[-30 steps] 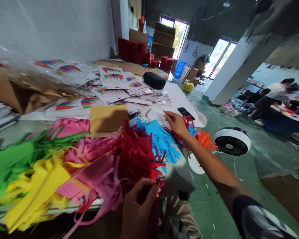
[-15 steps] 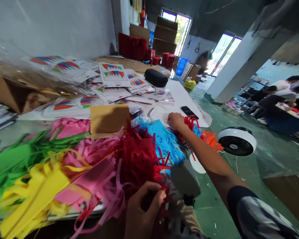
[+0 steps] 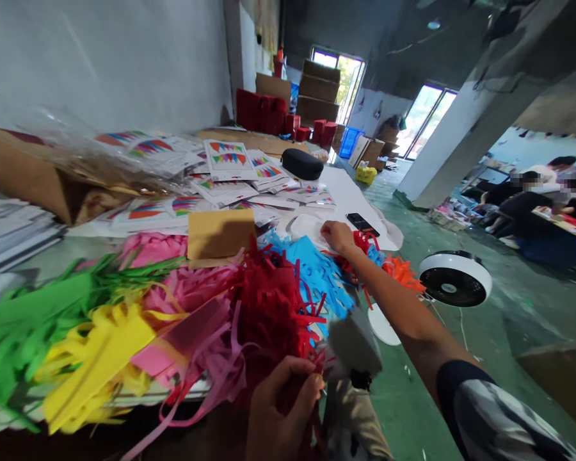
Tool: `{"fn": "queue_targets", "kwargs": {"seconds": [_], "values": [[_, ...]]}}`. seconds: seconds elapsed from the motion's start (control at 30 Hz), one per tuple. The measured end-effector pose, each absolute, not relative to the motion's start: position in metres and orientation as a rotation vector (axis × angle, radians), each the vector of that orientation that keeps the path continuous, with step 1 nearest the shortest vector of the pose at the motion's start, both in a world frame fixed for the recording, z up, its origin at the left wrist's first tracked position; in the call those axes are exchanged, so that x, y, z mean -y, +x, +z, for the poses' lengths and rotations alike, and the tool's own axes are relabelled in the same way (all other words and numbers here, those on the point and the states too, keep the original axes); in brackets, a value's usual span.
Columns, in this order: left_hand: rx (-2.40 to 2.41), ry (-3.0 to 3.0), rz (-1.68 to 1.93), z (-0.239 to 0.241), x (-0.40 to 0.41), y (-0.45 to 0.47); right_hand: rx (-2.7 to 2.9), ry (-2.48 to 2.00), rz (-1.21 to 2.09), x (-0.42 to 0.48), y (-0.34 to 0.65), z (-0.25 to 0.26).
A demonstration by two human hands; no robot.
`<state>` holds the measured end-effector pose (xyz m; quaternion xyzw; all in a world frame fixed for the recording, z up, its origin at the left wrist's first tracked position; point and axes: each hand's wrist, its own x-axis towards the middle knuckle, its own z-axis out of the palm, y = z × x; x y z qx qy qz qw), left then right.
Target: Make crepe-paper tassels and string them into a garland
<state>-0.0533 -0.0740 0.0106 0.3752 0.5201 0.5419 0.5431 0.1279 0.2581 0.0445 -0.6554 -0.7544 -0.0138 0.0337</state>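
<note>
My left hand (image 3: 281,403) is low at the table's near edge, fingers pinched on the red fringed paper (image 3: 269,301) that hangs over the edge. My right hand (image 3: 336,235) reaches far across the table, fingers curled down beside the blue fringed paper (image 3: 317,269), close to a small red fringed bunch (image 3: 362,242); what it grips is hidden. Pink fringed paper (image 3: 192,320), yellow fringed paper (image 3: 96,358) and green fringed paper (image 3: 24,314) lie in piles to the left.
A brown envelope (image 3: 221,234) and printed cards (image 3: 228,157) cover the table's middle, with a black case (image 3: 302,164) and a phone (image 3: 362,224) further back. A white fan (image 3: 456,278) stands on the green floor at right. Seated people (image 3: 537,198) work far right.
My right hand went from open fingers above the table to curled down on it beside the blue paper. My left hand kept its pinch on the red paper.
</note>
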Motion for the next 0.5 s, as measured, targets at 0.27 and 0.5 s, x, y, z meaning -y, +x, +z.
{"fn": "queue_targets", "kwargs": {"seconds": [0.27, 0.5], "values": [[-1.223, 0.892, 1.298, 0.009, 0.08, -0.044, 2.337, -2.008, -0.004, -0.258, 0.135, 0.05], [-1.238, 0.891, 1.268, -0.001, 0.077, -0.047, 2.325, -2.185, -0.054, -0.265, 0.126, 0.042]]}}
